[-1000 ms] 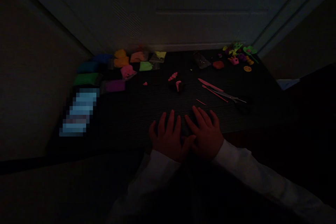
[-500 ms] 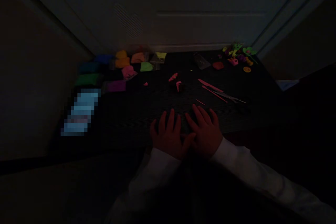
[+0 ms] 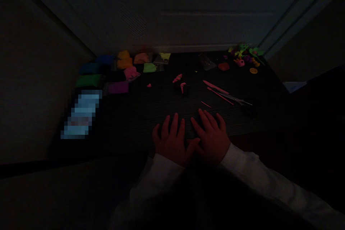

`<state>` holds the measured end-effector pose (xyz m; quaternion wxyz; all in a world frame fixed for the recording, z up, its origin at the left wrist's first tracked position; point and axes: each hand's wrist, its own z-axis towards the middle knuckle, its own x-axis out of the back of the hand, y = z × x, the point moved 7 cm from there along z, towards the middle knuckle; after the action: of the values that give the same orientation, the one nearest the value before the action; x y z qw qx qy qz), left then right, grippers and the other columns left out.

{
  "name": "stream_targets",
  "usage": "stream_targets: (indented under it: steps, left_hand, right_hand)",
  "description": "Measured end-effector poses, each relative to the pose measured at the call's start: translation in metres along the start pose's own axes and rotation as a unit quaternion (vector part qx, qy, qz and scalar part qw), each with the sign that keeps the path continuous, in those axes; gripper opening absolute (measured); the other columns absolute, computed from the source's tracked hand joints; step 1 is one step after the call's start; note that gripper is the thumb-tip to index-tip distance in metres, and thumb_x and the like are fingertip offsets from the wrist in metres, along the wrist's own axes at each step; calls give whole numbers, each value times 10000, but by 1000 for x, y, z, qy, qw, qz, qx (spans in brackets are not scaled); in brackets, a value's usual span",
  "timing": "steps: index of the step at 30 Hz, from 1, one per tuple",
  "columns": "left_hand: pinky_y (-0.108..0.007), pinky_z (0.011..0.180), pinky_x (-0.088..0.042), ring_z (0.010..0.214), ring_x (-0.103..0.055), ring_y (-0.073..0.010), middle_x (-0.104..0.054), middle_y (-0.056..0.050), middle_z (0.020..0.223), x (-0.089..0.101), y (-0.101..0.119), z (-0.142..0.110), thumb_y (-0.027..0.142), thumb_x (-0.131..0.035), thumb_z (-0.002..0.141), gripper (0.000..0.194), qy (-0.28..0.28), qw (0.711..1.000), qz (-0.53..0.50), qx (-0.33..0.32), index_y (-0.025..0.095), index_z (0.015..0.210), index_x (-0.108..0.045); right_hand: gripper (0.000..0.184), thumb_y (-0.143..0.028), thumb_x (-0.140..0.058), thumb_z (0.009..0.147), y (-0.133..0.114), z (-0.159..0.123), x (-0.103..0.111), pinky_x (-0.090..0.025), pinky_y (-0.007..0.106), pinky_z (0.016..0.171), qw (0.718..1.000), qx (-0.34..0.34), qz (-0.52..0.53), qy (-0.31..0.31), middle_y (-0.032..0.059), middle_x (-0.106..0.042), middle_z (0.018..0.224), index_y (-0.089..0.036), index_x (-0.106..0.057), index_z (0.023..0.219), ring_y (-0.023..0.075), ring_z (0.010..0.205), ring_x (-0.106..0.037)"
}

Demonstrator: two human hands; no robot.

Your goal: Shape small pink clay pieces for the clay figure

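Observation:
Both hands rest palm down at the near edge of the dark table (image 3: 129,122). My left hand (image 3: 172,142) has its fingers spread and holds nothing. Beside it, my right hand (image 3: 211,134) lies with fingers apart, and the two thumbs meet or overlap. A thin pink stick (image 3: 206,104) lies just beyond the right fingertips. Farther off are two small pink shaped pieces, one twisted (image 3: 177,78) and one on something dark (image 3: 183,87). To the right lie a pink modelling knife (image 3: 215,87), a slim pink tool (image 3: 221,96) and scissors (image 3: 235,99). The light is very dim.
Several bags of coloured clay (image 3: 125,63) line the back left. A phone with a lit, blurred screen (image 3: 82,115) lies at the left edge. Colourful clay figures (image 3: 244,57) crowd the back right, near a red lump (image 3: 223,66) and a clear bag (image 3: 207,61). A pale panel (image 3: 215,28) stands behind.
The hands have barely moved, sitting slightly lower in view. The camera view has shifted a little. Objects on the table stay where they were.

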<state>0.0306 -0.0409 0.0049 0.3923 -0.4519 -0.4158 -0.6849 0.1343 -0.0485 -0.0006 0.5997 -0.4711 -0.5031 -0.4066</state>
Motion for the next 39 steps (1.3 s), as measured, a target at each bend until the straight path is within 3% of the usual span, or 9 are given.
stream_targets:
  steps: [39]
  left_hand:
    - [-542, 960, -162, 1198, -334, -339, -419, -131, 1310, -2, -1, 1, 501, -438, 731, 564, 1, 1000, 4, -2, 135, 1149, -532]
  right_hand:
    - [606, -542, -397, 768, 10, -3, 1, -55, 525, 993, 1000, -16, -10, 4, 144, -196, 1417, -226, -371, 1284, 284, 1277, -184]
